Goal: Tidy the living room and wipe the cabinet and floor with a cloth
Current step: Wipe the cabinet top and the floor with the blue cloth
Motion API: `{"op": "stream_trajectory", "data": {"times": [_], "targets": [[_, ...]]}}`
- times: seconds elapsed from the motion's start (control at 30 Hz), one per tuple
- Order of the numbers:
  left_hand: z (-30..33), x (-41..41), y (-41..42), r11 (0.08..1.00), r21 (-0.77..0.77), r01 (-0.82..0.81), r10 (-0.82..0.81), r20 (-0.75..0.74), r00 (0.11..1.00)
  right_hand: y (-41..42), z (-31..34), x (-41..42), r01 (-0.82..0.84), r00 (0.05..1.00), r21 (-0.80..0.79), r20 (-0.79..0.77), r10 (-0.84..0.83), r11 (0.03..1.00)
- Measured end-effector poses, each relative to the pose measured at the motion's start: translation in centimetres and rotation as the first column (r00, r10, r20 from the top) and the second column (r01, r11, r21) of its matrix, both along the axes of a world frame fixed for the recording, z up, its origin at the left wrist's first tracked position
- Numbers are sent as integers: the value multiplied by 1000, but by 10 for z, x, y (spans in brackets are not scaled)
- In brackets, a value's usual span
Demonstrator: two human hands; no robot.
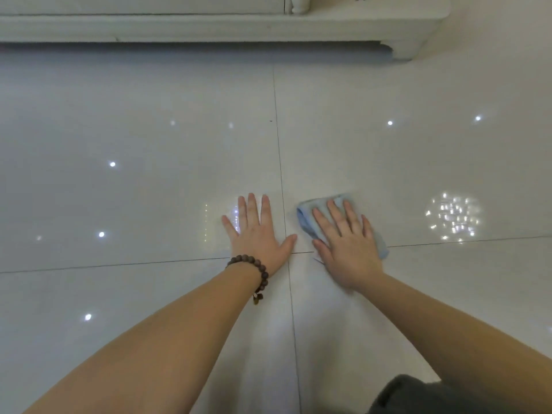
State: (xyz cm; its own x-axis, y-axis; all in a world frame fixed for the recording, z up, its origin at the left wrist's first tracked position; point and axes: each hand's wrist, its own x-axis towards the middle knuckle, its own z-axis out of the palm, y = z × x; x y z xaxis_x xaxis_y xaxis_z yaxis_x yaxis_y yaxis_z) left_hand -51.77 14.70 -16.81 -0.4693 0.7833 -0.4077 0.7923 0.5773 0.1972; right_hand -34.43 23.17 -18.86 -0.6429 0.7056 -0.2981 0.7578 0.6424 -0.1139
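A light blue cloth (307, 218) lies bunched on the glossy white tiled floor (149, 174). My right hand (346, 243) presses flat on the cloth with straight, spread fingers, covering most of it. Just to the left, my left hand (258, 231) rests flat on the bare tile with its fingers spread; a dark bead bracelet is on that wrist. The low white cabinet (227, 28) runs along the far side of the floor, and only its base and one foot show.
Dark grout lines cross near my hands, one running front to back (280, 162) and one left to right. Ceiling lights reflect as bright spots on the tiles. A dark piece of clothing (418, 395) shows at the bottom right.
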Motion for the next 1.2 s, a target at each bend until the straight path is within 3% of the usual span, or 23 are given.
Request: {"op": "stream_trajectory", "data": {"times": [0.1,0.2,0.37,0.5,0.63,0.87,0.93,1.0,1.07,1.1,1.13,1.17,1.2], "targets": [[14,-47,-1,993,-36,115,-116,-20,993,9,23,-3,-8,999,-120,37,13,993],[40,-80,-18,978,-65,197,-197,-8,980,11,56,2,98,995,-278,51,-87,956],[66,-113,-64,958,-126,258,-256,32,966,-16,97,10,286,958,-269,55,-282,920],[55,-139,-51,967,-143,212,-211,22,977,-23,94,2,295,955,-184,73,-287,937],[28,-161,-26,968,-119,222,-223,3,975,-3,53,-15,235,972,-152,62,-228,960],[7,-184,-18,969,-106,224,-220,49,974,-34,3,-62,460,888,70,-44,-457,885],[3,-186,-8,977,-93,193,-191,28,981,-74,-1,-91,330,940,74,-121,-320,941],[0,-189,8,985,-69,156,-157,-3,988,-91,-5,-108,-18,985,78,-169,31,997],[-3,-195,27,990,-41,135,-136,-33,990,-59,-6,-108,-325,930,72,-156,332,943],[-5,-199,37,992,-34,125,-126,-42,991,-29,-6,-102,-323,933,123,-127,338,938],[-7,-204,44,993,-37,112,-113,-43,993,8,-8,-94,-168,976,150,-114,185,974],[-8,-209,49,994,-47,101,-103,-38,994,49,-8,-84,111,990,126,-100,-99,986],[-10,-213,53,993,-64,97,-99,-34,994,89,-8,-72,429,902,114,-106,-418,896]]}}
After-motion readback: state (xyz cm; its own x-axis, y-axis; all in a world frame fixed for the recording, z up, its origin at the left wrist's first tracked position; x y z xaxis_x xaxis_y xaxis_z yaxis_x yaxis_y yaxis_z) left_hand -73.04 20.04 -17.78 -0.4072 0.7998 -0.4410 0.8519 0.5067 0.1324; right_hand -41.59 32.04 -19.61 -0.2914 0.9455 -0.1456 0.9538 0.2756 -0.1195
